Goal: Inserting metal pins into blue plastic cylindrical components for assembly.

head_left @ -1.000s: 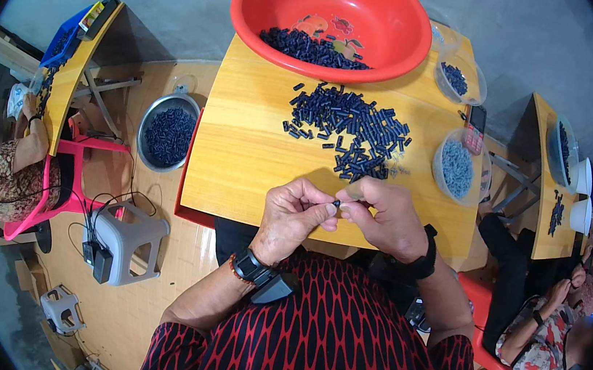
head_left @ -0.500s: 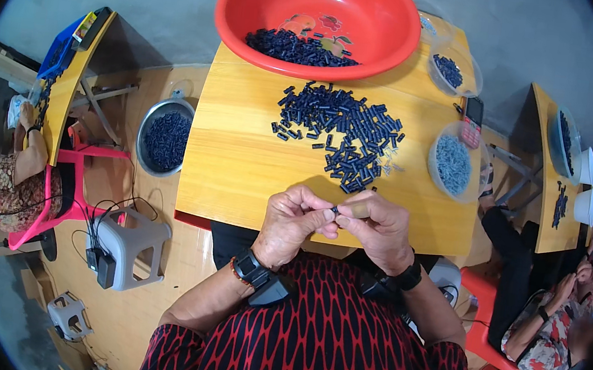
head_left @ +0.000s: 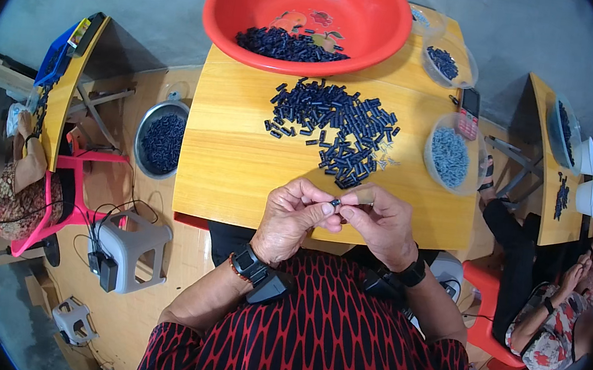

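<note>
Over the near edge of the table (head_left: 225,169), my left hand (head_left: 288,217) pinches a small black tube-like piece (head_left: 335,202) between thumb and forefinger. My right hand (head_left: 382,224) is closed in a pinch at the other end of this piece; whether its fingertips hold something tiny as well is hidden. Just beyond my hands lies a loose pile of similar black pieces (head_left: 341,117). A few thin, silvery screw-like bits (head_left: 385,156) are scattered at the pile's right side. To the right, a clear round tub (head_left: 449,158) contains many more silvery bits.
A big red basin (head_left: 371,40) with black pieces stands at the table's far side. Clear tubs (head_left: 471,62) and a red-and-black phone (head_left: 469,111) line the right edge. On the floor left are a metal bowl (head_left: 142,140) and grey stool (head_left: 129,254). People sit at side tables.
My fingertips have drawn slightly apart and turned, so more of the black piece shows between them. The whole view has shifted a little; the pile looks the same.
</note>
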Demonstrator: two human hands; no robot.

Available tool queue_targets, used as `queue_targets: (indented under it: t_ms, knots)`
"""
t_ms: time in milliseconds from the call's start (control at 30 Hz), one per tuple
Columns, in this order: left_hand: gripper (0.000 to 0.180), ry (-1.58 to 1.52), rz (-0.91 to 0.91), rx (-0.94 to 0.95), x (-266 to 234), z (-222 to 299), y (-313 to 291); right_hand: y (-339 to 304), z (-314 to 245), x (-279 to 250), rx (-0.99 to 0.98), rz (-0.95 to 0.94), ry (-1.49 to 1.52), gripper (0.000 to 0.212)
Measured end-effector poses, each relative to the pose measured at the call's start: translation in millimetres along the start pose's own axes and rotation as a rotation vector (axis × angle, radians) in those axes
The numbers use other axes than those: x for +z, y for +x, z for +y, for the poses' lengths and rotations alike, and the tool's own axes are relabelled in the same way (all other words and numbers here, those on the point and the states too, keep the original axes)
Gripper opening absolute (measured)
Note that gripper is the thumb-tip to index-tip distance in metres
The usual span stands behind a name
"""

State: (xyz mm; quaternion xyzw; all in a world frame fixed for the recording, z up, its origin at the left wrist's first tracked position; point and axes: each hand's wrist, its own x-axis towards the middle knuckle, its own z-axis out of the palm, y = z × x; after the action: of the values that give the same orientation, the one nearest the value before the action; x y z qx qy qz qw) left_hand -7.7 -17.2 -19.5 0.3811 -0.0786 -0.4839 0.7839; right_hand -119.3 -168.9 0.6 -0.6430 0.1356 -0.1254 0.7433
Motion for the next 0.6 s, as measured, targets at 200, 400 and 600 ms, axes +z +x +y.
queue_targets:
  t_ms: [200,400,600]
  knots:
    - [0.010,0.155,-0.001,0.101,3,6,-1,5,-3,3,-0.058,0.013,-0.106,0.010]
    - [0.011,0.255,-0.018,0.176,7,10,0,7,-1,1,-0.100,0.004,-0.100,0.011]
    - [0.011,0.308,-0.029,0.211,7,11,-1,9,-4,3,-0.032,-0.014,-0.038,0.010]
